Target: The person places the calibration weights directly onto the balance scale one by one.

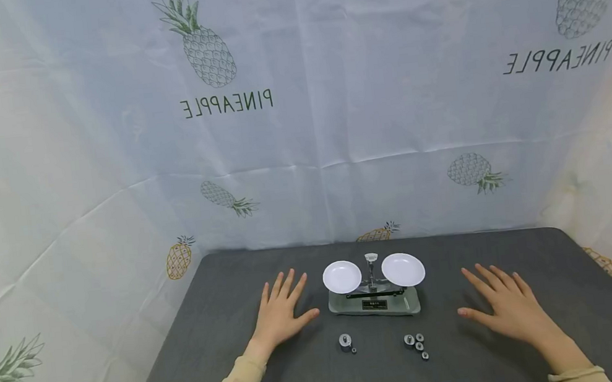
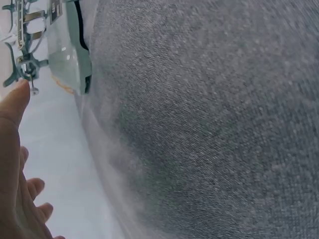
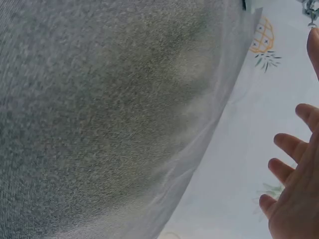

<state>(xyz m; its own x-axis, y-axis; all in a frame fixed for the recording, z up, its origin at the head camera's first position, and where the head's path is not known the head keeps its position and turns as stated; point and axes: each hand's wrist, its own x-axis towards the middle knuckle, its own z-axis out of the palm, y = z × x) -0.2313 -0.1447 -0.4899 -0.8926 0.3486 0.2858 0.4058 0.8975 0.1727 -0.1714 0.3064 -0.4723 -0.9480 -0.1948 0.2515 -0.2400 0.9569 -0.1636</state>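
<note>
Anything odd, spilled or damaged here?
The PINEAPPLE lettering on the backdrop fabric reads backwards, so the mirrored print looks odd. No spill or damage visible; the two-pan balance sits upright, metal weights in two groups in front.

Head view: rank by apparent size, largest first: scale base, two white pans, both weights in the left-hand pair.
1. Scale base
2. Left pan and right pan: too alike to rank
3. Larger weight
4. Smaller weight

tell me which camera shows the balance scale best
The head view: it takes in the whole balance scale, with both white pans, the base and its label. The left wrist view crops it at the upper left, showing only part; the right wrist view has just fragments at the upper right.
</note>
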